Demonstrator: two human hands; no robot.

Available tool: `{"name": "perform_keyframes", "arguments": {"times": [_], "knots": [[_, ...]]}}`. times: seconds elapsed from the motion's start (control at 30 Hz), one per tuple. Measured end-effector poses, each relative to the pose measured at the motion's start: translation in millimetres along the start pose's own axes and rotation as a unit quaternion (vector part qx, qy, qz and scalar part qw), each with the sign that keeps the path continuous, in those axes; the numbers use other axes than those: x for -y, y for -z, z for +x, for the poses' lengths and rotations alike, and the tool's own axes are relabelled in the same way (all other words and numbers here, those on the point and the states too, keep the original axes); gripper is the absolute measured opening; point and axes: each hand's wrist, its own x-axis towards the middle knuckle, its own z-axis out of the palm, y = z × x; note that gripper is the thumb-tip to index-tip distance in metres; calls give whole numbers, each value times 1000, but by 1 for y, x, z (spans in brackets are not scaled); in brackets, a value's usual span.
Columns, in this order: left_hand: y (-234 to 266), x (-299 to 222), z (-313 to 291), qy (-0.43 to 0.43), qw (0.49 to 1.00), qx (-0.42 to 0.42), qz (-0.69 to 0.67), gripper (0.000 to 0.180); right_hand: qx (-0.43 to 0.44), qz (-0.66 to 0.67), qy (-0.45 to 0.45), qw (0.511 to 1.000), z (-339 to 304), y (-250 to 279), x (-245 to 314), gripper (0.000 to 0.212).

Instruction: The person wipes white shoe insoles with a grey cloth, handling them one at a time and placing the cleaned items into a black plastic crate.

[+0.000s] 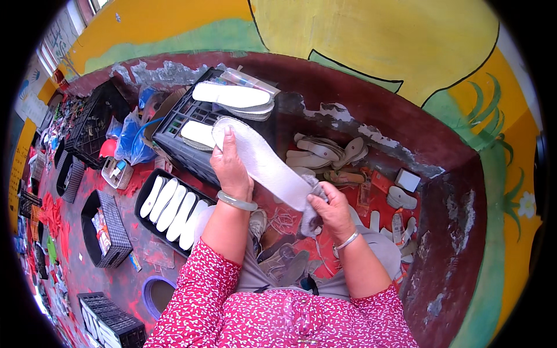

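Note:
A white insole (268, 165) stretches slantwise between my two hands, above my lap. My left hand (233, 169) grips its upper left end, thumb on top and fingers underneath. At the lower right end, my right hand (333, 210) pinches a grey rag (308, 221) against the insole's edge. Just beyond my left hand stands an upturned black crate (204, 161) carrying a stack of white insoles (235, 95) and a smaller stack (198, 133). To the left of my left forearm, a black bin (143, 213) holds several white insoles (172, 204) in a row.
Finished-looking soles (318, 149) lie piled by the maroon wall (377, 110). Left on the floor are a checked basket (119, 232), a purple-rimmed basin (148, 296), a crate of insoles (110, 316) and blue plastic bags (129, 139). Scraps and cords (283, 223) litter the floor ahead.

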Motion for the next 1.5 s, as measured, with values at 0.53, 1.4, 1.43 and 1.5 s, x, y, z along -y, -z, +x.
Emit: {"name": "perform_keyframes", "arguments": {"times": [0.53, 1.4, 1.43, 1.5], "knots": [[-23, 32, -85, -71, 626, 584, 512, 30, 91, -433, 145, 885, -11, 70, 74, 17], [-10, 43, -74, 278, 877, 376, 110, 22, -83, 24, 77, 993, 19, 15, 18, 31], [-10, 47, -75, 305, 879, 360, 68, 22, -115, 16, 84, 990, 21, 11, 16, 26], [-6, 51, -75, 278, 892, 349, 70, 22, -119, 6, 81, 990, 24, 7, 18, 26]]}}
